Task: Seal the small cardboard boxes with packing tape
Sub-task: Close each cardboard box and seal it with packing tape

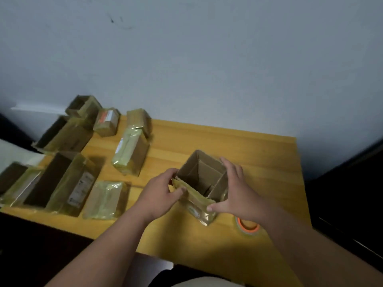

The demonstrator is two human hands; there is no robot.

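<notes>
An open cardboard box (pixel 202 183) stands on the yellow wooden table (pixel 238 141), near its front right part, with its mouth up and its flaps not yet folded shut. Inside I can see cardboard dividers or tucked-in flaps; which, I cannot tell. The left hand (pixel 159 193) grips the box's near left corner, fingers curled round a flap already filmed with yellowish tape. The right hand (pixel 234 191) is spread wide against the right wall, thumb pressed on the near lower corner and fingers reaching over the far rim.

The step in hand looks like squaring the box up and getting ready to close it, ahead of any taping. The roll of packing tape (pixel 247 225), with its orange core, lies flat on the table just behind the right wrist, untouched.

The next move, I would judge, calls for folding the flaps down flat and holding them with one hand while the other fetches the roll.

Off to the left sit several tape-wrapped boxes (pixel 130 153), some sealed, some open (pixel 62 181).
</notes>
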